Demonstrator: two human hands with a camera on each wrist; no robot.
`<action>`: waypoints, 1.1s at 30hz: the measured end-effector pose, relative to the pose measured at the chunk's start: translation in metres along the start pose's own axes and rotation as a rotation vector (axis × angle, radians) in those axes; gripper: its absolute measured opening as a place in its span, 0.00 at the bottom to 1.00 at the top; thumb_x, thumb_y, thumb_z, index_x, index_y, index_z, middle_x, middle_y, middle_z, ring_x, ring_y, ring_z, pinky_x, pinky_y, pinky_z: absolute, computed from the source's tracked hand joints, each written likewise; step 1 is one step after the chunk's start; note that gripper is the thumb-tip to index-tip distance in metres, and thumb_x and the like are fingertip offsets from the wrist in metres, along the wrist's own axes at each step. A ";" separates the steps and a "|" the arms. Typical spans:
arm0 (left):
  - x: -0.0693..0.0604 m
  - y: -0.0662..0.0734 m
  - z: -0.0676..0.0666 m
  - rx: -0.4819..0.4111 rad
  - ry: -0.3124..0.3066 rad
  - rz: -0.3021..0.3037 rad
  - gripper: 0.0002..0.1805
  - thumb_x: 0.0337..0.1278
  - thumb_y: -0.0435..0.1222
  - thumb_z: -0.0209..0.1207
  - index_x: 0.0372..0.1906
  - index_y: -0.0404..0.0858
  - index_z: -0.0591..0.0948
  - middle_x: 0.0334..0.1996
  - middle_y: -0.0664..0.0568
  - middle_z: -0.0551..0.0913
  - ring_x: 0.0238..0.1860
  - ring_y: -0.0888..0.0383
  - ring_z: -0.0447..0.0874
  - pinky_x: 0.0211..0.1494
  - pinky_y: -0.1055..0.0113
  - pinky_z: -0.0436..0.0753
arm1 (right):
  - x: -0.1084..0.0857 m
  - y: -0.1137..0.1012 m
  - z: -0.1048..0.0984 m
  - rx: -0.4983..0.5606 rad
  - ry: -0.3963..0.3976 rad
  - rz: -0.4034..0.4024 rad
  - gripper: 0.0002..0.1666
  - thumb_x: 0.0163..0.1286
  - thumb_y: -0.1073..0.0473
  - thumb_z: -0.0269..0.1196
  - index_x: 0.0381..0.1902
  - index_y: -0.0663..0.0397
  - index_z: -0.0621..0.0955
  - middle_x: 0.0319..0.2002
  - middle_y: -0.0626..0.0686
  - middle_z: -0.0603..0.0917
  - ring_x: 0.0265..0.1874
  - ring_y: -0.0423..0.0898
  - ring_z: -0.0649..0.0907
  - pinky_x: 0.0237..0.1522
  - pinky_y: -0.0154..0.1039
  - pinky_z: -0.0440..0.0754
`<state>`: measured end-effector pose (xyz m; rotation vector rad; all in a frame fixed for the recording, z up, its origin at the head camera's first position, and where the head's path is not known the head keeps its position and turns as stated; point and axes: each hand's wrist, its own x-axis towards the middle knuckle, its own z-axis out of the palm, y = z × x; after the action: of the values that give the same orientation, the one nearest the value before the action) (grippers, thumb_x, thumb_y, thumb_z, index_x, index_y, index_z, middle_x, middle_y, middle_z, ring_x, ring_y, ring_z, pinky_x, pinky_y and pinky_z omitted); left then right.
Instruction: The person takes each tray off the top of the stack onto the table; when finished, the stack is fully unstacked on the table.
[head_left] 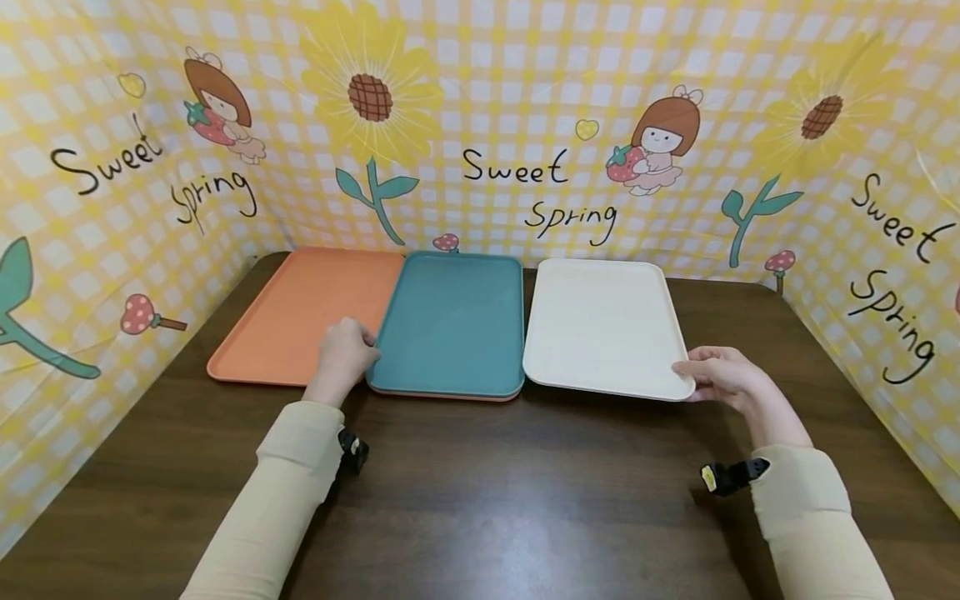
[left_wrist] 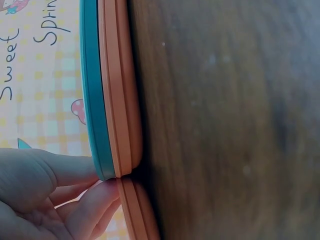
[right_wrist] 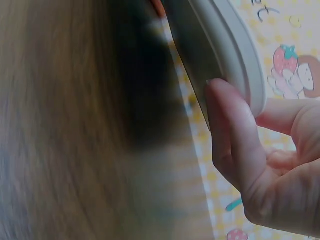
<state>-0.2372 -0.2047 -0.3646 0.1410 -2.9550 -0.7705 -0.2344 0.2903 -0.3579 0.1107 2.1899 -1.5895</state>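
At the front left corner of a teal tray [head_left: 450,325], my left hand [head_left: 343,354] pinches the rim between thumb and fingers. The teal tray lies on top of an orange tray [left_wrist: 117,100], whose edge shows beneath it in the left wrist view. Another orange tray [head_left: 315,308] lies flat to the left, partly behind that hand. My right hand [head_left: 723,379] holds a white tray [head_left: 603,329] by its front right corner, thumb on top and fingers beneath. In the right wrist view that corner is raised off the table, with the underside showing.
The trays stand in a row at the back of a dark wooden table [head_left: 480,500]. A yellow checked cloth [head_left: 495,83] with printed flowers and figures hangs behind and along both sides. Each wrist carries a small black camera [head_left: 731,477].
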 end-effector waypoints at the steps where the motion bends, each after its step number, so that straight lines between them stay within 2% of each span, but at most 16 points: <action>1: 0.000 0.000 0.000 0.002 0.002 -0.002 0.25 0.51 0.26 0.59 0.09 0.44 0.60 0.11 0.57 0.55 0.19 0.59 0.53 0.26 0.65 0.58 | 0.000 0.002 -0.003 0.001 0.000 0.006 0.06 0.68 0.62 0.56 0.38 0.60 0.72 0.23 0.41 0.81 0.25 0.34 0.82 0.29 0.33 0.83; 6: 0.002 0.001 0.001 0.009 -0.002 -0.001 0.23 0.51 0.26 0.60 0.09 0.42 0.63 0.11 0.56 0.57 0.20 0.57 0.55 0.26 0.65 0.59 | 0.001 0.010 -0.010 -0.017 0.006 0.023 0.06 0.67 0.62 0.56 0.38 0.59 0.72 0.23 0.41 0.81 0.24 0.34 0.81 0.28 0.33 0.83; 12: 0.005 0.000 0.000 -0.010 -0.008 0.004 0.17 0.51 0.27 0.60 0.11 0.38 0.72 0.12 0.53 0.67 0.23 0.56 0.61 0.26 0.66 0.64 | 0.003 0.007 -0.010 -0.089 0.018 0.048 0.09 0.67 0.61 0.56 0.40 0.62 0.71 0.23 0.42 0.79 0.24 0.35 0.80 0.30 0.34 0.83; 14: 0.005 0.000 -0.001 -0.016 -0.015 0.000 0.12 0.51 0.27 0.61 0.15 0.35 0.78 0.16 0.48 0.76 0.25 0.54 0.67 0.28 0.64 0.70 | 0.006 0.006 -0.011 -0.103 0.013 0.061 0.10 0.67 0.61 0.57 0.41 0.63 0.71 0.23 0.42 0.80 0.24 0.36 0.81 0.31 0.35 0.83; 16: 0.004 -0.001 -0.001 -0.019 -0.025 -0.005 0.06 0.52 0.28 0.61 0.22 0.32 0.83 0.26 0.41 0.83 0.30 0.51 0.74 0.33 0.61 0.78 | 0.009 0.006 -0.011 -0.110 0.010 0.072 0.10 0.67 0.61 0.57 0.41 0.63 0.72 0.23 0.43 0.80 0.25 0.36 0.81 0.32 0.36 0.84; 19: 0.003 -0.002 -0.001 -0.022 -0.037 -0.018 0.05 0.52 0.28 0.61 0.28 0.30 0.85 0.35 0.37 0.85 0.35 0.49 0.77 0.39 0.57 0.81 | 0.013 0.004 -0.010 -0.119 0.014 0.070 0.14 0.67 0.63 0.57 0.44 0.69 0.71 0.23 0.44 0.80 0.24 0.37 0.81 0.32 0.37 0.84; 22: 0.003 -0.003 -0.001 -0.034 -0.044 -0.027 0.06 0.52 0.28 0.61 0.23 0.32 0.82 0.26 0.42 0.82 0.29 0.52 0.73 0.31 0.63 0.76 | 0.015 0.001 -0.006 -0.142 0.042 0.065 0.22 0.66 0.64 0.57 0.51 0.77 0.68 0.21 0.44 0.80 0.23 0.37 0.81 0.31 0.38 0.84; 25: 0.003 -0.003 -0.001 -0.040 -0.037 -0.026 0.11 0.52 0.28 0.61 0.17 0.35 0.77 0.18 0.49 0.74 0.24 0.55 0.66 0.26 0.68 0.68 | 0.018 -0.002 0.000 -0.164 0.072 0.068 0.29 0.65 0.65 0.57 0.57 0.81 0.64 0.21 0.44 0.79 0.22 0.36 0.81 0.30 0.38 0.85; 27: 0.003 -0.003 -0.001 -0.037 -0.028 -0.021 0.11 0.52 0.28 0.61 0.17 0.35 0.78 0.17 0.49 0.74 0.24 0.55 0.67 0.26 0.67 0.68 | 0.019 -0.003 0.003 -0.175 0.085 0.070 0.31 0.65 0.65 0.58 0.59 0.82 0.63 0.21 0.44 0.80 0.22 0.36 0.81 0.30 0.39 0.85; 30: 0.002 -0.003 -0.001 -0.027 -0.028 -0.022 0.07 0.53 0.29 0.61 0.22 0.33 0.82 0.24 0.42 0.81 0.28 0.51 0.74 0.31 0.62 0.76 | 0.020 -0.005 0.006 -0.177 0.108 0.069 0.31 0.64 0.65 0.59 0.59 0.82 0.64 0.21 0.44 0.79 0.22 0.36 0.81 0.30 0.39 0.85; 33: 0.001 -0.003 -0.002 -0.022 -0.032 -0.023 0.07 0.53 0.29 0.61 0.35 0.30 0.86 0.40 0.35 0.84 0.40 0.45 0.81 0.43 0.53 0.82 | 0.022 -0.005 0.008 -0.177 0.127 0.070 0.30 0.64 0.66 0.59 0.58 0.83 0.65 0.20 0.44 0.80 0.21 0.36 0.81 0.29 0.40 0.85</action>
<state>-0.2380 -0.2080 -0.3642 0.1632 -2.9790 -0.8158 -0.2539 0.2766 -0.3641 0.2376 2.3857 -1.3782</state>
